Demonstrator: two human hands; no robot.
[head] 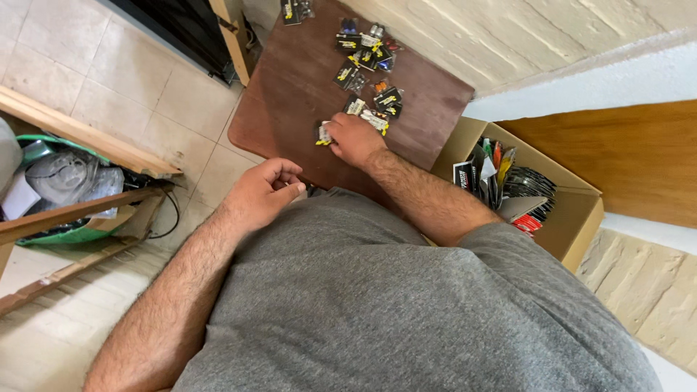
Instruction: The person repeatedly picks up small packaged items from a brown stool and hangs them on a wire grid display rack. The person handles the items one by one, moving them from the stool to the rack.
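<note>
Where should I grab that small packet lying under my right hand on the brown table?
Pinch the small packet by its free left edge, coming from the left: it lies flat on the brown table, and the right hand covers its right side.

packets [367, 54] crowd far table [290, 94], near side free

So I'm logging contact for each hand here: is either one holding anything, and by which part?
The right hand rests on a small packet at its edge on the table; whether it grips cannot be told. The left hand holds nothing visible.
</note>
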